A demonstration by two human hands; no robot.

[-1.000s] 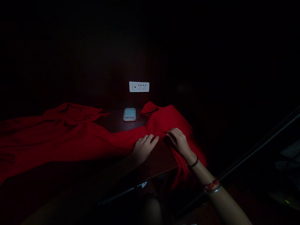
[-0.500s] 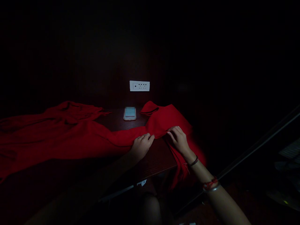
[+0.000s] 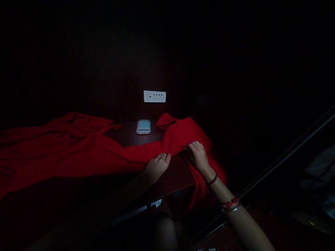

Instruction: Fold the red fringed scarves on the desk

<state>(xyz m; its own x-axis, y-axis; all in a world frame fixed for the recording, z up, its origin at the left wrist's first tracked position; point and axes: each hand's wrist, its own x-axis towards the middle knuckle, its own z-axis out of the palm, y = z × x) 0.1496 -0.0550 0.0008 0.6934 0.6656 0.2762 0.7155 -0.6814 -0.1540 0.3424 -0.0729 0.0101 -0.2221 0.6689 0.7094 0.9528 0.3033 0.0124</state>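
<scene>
Pinches red cloth by near edge between clamped fingers of left hand and right hand. Note phone on table, just beyond cloth.

Phone flat on a dark woody tabletop, plus some white outlet panel up on the wall behind

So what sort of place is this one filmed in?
Probably a dimly lit indoor room, perhaps a home or dorm; darkness hides most of it. A wall socket panel sits above a dark, wood-look tabletop with red cloth spread across it.
</scene>
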